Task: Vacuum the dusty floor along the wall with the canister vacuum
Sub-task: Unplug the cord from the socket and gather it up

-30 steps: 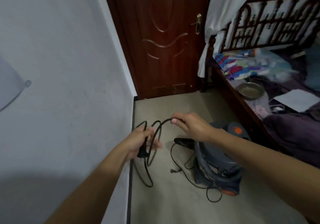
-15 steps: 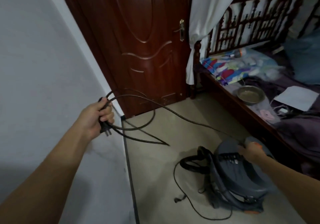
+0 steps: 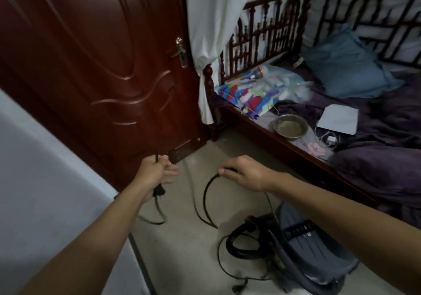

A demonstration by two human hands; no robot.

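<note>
Both left hand (image 3: 152,171) and right hand (image 3: 246,172), fingers tight around black cord (image 3: 206,194); metal bowl (image 3: 289,137) of grey dust on bed (image 3: 391,121).

Both arms reach forward. The left hand (image 3: 155,172) grips the cord (image 3: 205,195); the right hand (image 3: 247,173) pinches it farther right.

Vacuum (image 3: 319,254) on floor (image 3: 182,253); wall (image 3: 45,192) left, bed (image 3: 387,158) right, door (image 3: 102,66) ahead.

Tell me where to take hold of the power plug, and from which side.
Pinch the power plug by its black body, from the right, above the prongs. It hangs free just below the left hand, which holds the cord above it, so that side is open.
</note>
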